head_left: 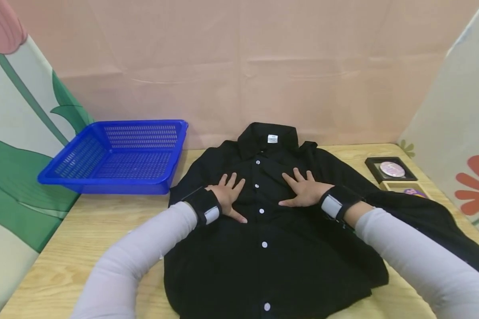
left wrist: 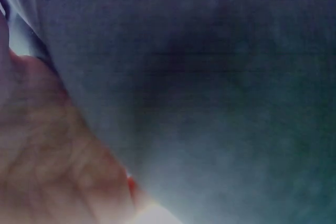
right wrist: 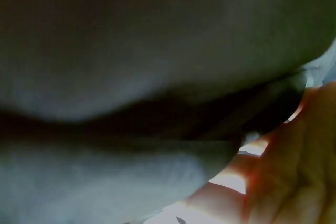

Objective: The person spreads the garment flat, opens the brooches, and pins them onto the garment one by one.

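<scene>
- The left hand (head_left: 226, 197) rests on the chest of the black shirt (head_left: 231, 266), fingers straight and spread wide, thumb towards the button row (head_left: 265, 244); it grips nothing.
- The right hand (head_left: 307, 190) lies across the row from it, equally splayed, fingers pointing away and inward, with hold of nothing.
- Both wrist views are filled with dark, blurred cloth and part of a palm or fingers.
- The shirt lies front up on the middle of the wooden table (head_left: 84, 248), its long axis running away from the person: collar (head_left: 247, 144) at the far edge, body towards the near edge.
- The button row follows that axis, its near end slightly to the right.
- One shirt sleeve (head_left: 419, 215) stretches out rightward and nearer, partly behind the right forearm.
- A blue basket (head_left: 104, 182) stands left of the shirt's shoulder.
- At far right sit a black frame (head_left: 373, 166) holding a round pink disc (head_left: 392, 169), and just nearer, a pale wooden box (head_left: 391, 186).
- Behind hangs a peach backdrop (head_left: 239, 66).
</scene>
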Motion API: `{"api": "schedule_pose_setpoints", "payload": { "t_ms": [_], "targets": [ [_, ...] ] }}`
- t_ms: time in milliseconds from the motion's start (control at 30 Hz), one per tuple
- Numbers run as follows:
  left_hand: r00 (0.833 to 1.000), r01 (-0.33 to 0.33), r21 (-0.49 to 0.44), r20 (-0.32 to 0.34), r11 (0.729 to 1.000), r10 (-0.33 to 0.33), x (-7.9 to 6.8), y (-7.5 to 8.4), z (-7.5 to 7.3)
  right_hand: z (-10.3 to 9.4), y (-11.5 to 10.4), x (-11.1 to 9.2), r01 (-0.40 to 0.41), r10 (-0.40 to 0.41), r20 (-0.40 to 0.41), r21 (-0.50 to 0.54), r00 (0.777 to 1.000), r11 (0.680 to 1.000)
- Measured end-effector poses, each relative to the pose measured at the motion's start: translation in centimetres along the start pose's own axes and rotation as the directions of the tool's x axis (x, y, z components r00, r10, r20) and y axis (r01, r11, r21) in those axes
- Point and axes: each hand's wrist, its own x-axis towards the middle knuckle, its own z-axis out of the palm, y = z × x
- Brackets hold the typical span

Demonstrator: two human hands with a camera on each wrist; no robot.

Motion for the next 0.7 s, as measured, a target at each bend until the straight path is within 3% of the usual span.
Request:
{"api": "schedule_pose_setpoints", "payload": {
  "t_ms": [400, 533, 633, 700],
  "targets": [
    [0.999, -0.054, 0.001, -0.004, 0.999, 0.054, 0.0, 0.6, 0.6, 0.6, 0.4, -1.5, -0.017, 0.017, -0.015, 0.012, 1.000, 1.000],
    [0.994, -0.112, -0.084, 0.000, 0.990, 0.112, -1.0, -0.4, -0.2, 0.3, 0.7, -1.6, 0.012, -0.012, -0.008, 0.037, 1.000, 0.999],
    [0.988, -0.143, -0.212, -0.083, 0.967, 0.128, -3.3, -2.2, -0.9, -0.3, 1.1, -1.7, 0.059, -0.058, -0.014, 0.076, 0.998, 0.995],
    [0.976, -0.154, -0.291, -0.192, 0.944, 0.100, -5.3, -3.6, -0.9, -0.8, 1.5, -2.2, 0.095, -0.091, -0.042, 0.084, 0.995, 0.992]
  ]
}}
